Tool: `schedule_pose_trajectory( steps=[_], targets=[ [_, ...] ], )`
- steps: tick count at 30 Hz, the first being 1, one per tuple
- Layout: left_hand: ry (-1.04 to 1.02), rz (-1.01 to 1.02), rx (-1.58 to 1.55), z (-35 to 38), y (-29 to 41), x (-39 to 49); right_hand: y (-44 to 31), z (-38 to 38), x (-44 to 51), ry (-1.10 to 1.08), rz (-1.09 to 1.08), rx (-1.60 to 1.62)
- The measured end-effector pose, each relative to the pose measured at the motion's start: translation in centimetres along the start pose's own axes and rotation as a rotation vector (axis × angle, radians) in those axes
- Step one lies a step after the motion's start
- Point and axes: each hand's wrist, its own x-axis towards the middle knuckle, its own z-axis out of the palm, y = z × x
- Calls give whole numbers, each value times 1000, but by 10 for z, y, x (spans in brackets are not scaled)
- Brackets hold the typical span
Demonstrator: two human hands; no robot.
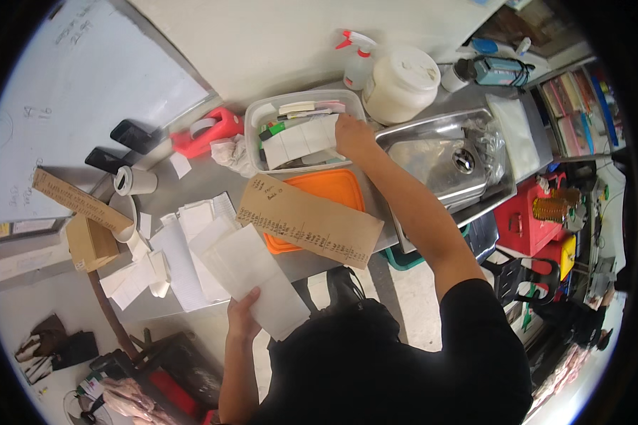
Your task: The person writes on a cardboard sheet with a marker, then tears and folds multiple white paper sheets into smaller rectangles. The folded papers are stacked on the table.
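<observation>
My left hand (244,313) grips pale paper sheets (260,281) near the table's front edge, thumb on top. Over a clear plastic tub (303,169) at the back, my right hand (355,139) is closed on the end of a creased white paper strip (300,141); its fingertips are partly hidden. Pens (308,113) and other small items lie in the tub. In front of it, a brown cardboard piece (308,220) with handwritten figures overlaps an orange lid (329,186). Loose papers (178,271) and lined sheets spread to the left of the held sheets.
A red tape dispenser (207,133), crumpled plastic (231,154) and a lidded white cup (135,180) stand left of the tub. Two phones (130,135) lean by the whiteboard (85,95). Rightward are a spray bottle (358,69), a large white jar (404,85) and a steel sink (430,159).
</observation>
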Motion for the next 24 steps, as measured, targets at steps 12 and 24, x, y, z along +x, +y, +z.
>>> schedule_pose_trajectory(
  steps=[12, 24],
  targets=[
    [-213, -103, -90, -19, 28, 57, -3, -158, -29, 378, 4, 191],
    [-437, -26, -26, 16, 77, 84, 41, -376, -115, 254, 7, 488]
  ],
)
